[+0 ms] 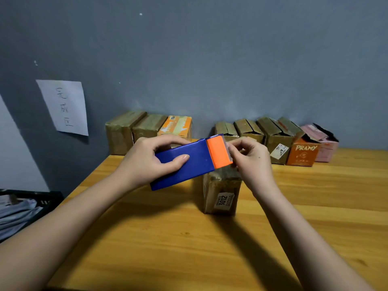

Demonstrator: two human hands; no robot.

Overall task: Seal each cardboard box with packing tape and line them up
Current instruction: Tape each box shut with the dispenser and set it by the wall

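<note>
While left hand (pixel 147 162) grips it, blue tape dispenser (pixel 184 162), orange head

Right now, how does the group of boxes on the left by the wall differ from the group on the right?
The left group has three boxes with flat, closed tops; the right group has five, flaps standing open. The left group sits nearer the paper sign; the right group includes the orange PRAMY box and a pink one. Both line the wall on the wooden table.

Left hand (pixel 147 162): gripped blue tape dispenser (pixel 184 162), held above table (pixel 168 238).
Right hand (pixel 249 158): fingertips pinched at dispenser's orange end (pixel 219 152).
Brown box (pixel 221 192): upright, under dispenser's orange end.
Box rows: 11 and 1 o'clock, against wall.
</note>
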